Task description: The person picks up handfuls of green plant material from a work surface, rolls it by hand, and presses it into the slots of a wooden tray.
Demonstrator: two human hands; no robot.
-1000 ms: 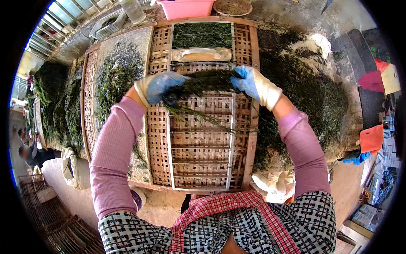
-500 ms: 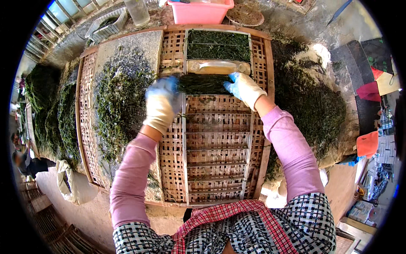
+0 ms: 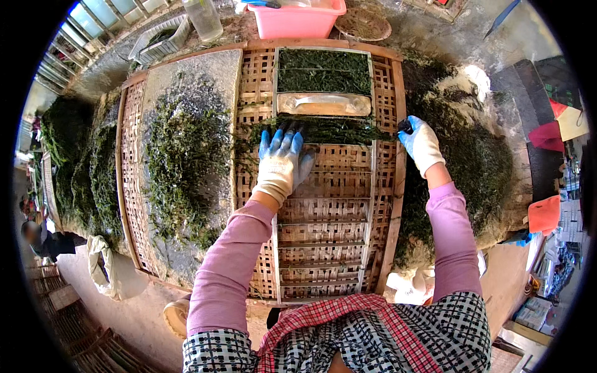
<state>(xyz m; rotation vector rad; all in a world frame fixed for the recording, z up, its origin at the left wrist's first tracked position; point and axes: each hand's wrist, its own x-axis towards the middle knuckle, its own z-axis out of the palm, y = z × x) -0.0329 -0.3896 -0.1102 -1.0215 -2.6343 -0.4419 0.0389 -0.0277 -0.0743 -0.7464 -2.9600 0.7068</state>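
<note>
Dark green seaweed [image 3: 339, 132] lies as a loose band across the ladder-like metal frame [image 3: 372, 186], its ends straggling past both rails. My left hand [image 3: 283, 158], in a white glove with blue fingers, rests over the band's left part with its fingers spread. Some dark strands cover its fingertips. At the mat's right edge, my right hand [image 3: 421, 143] in a matching glove has its fingers closed on a small dark clump that looks like seaweed. Just beyond the band, a wooden block with a pale handle [image 3: 323, 104] sits across the frame. Pressed seaweed [image 3: 323, 69] fills the far sections.
The woven bamboo mat [image 3: 258, 248] carries the frame and a pale board [image 3: 217, 68] with a seaweed heap [image 3: 186, 161]. More seaweed lies on both sides, with a large pile [image 3: 460, 161] at right. A pink tub [image 3: 298, 22], clear jug [image 3: 204, 22] and white basket [image 3: 161, 40] stand beyond.
My right hand has moved right, off the band to the mat's edge. My left hand has come in from the left rail onto the band. Strands now extend past both rails.
</note>
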